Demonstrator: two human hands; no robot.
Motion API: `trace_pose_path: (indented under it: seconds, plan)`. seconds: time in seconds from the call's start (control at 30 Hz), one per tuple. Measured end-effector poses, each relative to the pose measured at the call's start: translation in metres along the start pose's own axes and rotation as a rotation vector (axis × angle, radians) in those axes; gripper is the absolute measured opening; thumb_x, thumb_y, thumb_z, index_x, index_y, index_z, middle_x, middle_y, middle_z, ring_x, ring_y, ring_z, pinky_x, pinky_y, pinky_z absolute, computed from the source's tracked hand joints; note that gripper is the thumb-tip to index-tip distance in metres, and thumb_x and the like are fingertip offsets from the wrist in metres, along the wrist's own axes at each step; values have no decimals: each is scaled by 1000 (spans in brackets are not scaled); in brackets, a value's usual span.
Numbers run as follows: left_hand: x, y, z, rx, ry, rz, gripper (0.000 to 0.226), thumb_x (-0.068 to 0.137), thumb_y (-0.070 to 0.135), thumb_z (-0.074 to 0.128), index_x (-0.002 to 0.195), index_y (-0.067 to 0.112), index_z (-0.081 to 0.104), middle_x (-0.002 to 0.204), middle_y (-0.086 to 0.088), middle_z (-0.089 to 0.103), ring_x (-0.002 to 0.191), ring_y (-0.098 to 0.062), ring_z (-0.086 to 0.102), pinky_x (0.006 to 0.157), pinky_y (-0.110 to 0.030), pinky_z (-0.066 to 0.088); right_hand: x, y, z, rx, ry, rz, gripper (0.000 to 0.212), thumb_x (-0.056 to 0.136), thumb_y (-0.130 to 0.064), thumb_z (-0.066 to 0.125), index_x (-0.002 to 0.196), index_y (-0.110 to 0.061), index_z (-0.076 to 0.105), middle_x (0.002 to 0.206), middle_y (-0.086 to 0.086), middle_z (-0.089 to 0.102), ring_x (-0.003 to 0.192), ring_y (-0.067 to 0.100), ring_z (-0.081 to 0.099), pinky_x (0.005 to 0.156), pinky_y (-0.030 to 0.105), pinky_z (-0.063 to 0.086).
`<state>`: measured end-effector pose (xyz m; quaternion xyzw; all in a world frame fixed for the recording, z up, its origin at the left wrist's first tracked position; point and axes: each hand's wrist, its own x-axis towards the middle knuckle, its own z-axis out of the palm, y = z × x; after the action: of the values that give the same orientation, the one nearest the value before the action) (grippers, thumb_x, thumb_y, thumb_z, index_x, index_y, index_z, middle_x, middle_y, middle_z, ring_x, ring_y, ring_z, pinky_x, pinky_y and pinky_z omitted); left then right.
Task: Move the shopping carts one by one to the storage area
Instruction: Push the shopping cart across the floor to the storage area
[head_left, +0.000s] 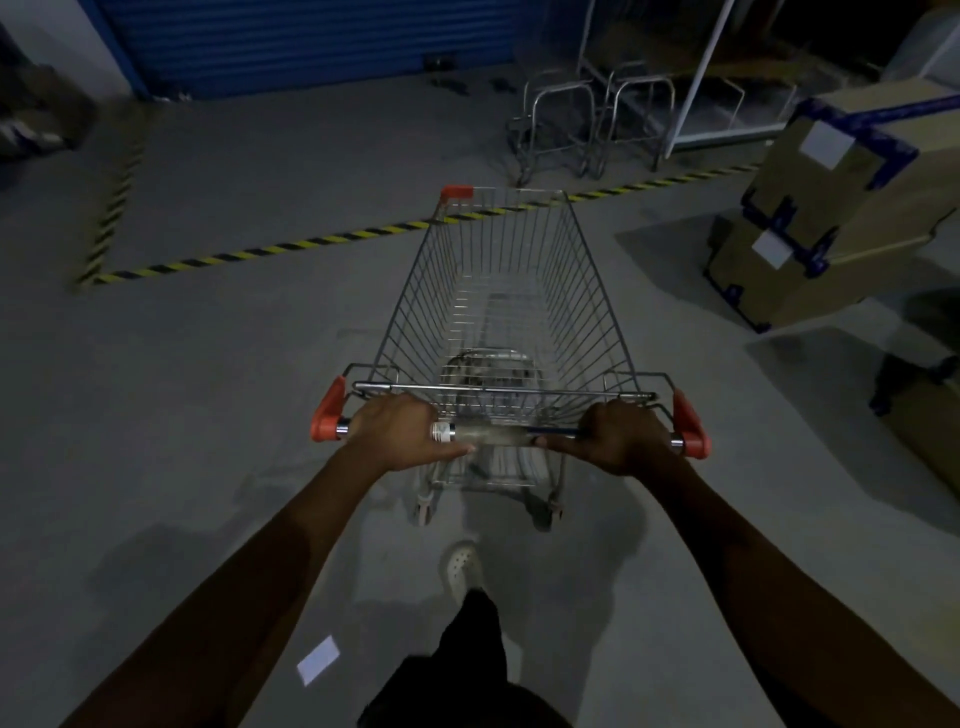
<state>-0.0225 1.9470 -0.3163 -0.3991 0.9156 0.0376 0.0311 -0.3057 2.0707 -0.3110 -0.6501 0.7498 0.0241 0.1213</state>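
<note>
A wire shopping cart (506, 291) with orange corner caps stands in front of me on the grey floor, its basket empty. My left hand (400, 434) grips the left part of the cart's handle bar (498, 434), and my right hand (623, 439) grips the right part. The cart's nose points at a yellow-and-black striped floor line (270, 249) that frames a marked area. Beyond that line, at the back, stand two metal carts (587, 122) side by side.
Stacked cardboard boxes with blue tape (821, 208) sit close on the right of the cart. A blue roller door (311, 41) closes the back wall. A white paper slip (318, 660) lies on the floor near my foot (462, 569). Dark clutter (36, 119) lies far left.
</note>
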Motion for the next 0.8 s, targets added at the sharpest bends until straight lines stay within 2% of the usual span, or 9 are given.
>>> trace_pose_path:
  seconds: [0.1, 0.17, 0.27, 0.33, 0.47, 0.57, 0.7, 0.73, 0.8]
  plan:
    - [75, -20, -7, -34, 24, -21, 91, 55, 105, 23, 72, 25, 63, 75, 5, 66, 73, -16, 65, 68, -28, 50, 58, 14, -35, 15, -25, 3, 74, 74, -92, 32, 64, -23, 57, 68, -3, 58, 65, 14, 57, 62, 26, 40]
    - [120, -33, -13, -67, 13, -19, 91, 51, 106, 18, 66, 25, 56, 70, 6, 61, 71, -16, 64, 63, -27, 45, 97, 25, -52, 23, -43, 1, 63, 82, -83, 41, 73, -24, 64, 69, -7, 56, 64, 11, 54, 58, 24, 34]
    - [187, -56, -21, -74, -11, -17, 91, 48, 107, 17, 63, 25, 54, 68, 5, 62, 71, -16, 66, 60, -26, 40, 163, 47, -60, -27, 36, 7, 77, 73, -93, 30, 61, -23, 59, 59, -8, 56, 53, 5, 51, 48, 22, 27]
    - [226, -68, -26, -89, -36, -19, 86, 52, 105, 26, 65, 25, 56, 71, 4, 66, 74, -17, 68, 61, -26, 40, 205, 62, -63, -38, 62, 6, 83, 70, -96, 25, 58, -22, 58, 55, -6, 56, 50, 5, 52, 46, 22, 25]
    - [305, -88, -41, -60, -32, 9, 80, 64, 95, 46, 89, 25, 73, 93, -1, 75, 90, -21, 70, 72, -29, 49, 284, 91, -80, -40, 72, 0, 83, 73, -96, 28, 59, -21, 61, 54, -7, 55, 49, 5, 52, 46, 22, 25]
    - [370, -106, -39, -71, -12, 3, 86, 60, 100, 39, 89, 26, 73, 93, 1, 75, 89, -19, 71, 72, -29, 50, 346, 117, -93, -42, 95, -18, 83, 72, -95, 26, 59, -21, 60, 54, -6, 55, 49, 5, 52, 47, 21, 25]
    - [465, -128, -47, -94, 34, -21, 103, 55, 106, 12, 78, 26, 72, 84, 3, 74, 83, -17, 70, 68, -28, 50, 443, 155, -114, -18, 117, -27, 93, 65, -100, 17, 59, -19, 62, 55, -4, 58, 51, 8, 56, 51, 24, 38]
    - [488, -132, -50, -88, 36, -23, 102, 58, 104, 10, 77, 25, 71, 84, 3, 73, 83, -18, 69, 67, -28, 48, 467, 165, -119, -24, 121, -29, 95, 63, -101, 15, 59, -19, 63, 55, -4, 59, 51, 9, 57, 52, 24, 40]
    - [532, -141, -58, -104, 37, -25, 89, 72, 96, 23, 80, 24, 73, 85, 1, 73, 84, -19, 69, 66, -28, 44, 515, 185, -133, -38, 121, -41, 96, 62, -102, 14, 57, -19, 61, 55, -3, 59, 52, 10, 58, 50, 24, 36]
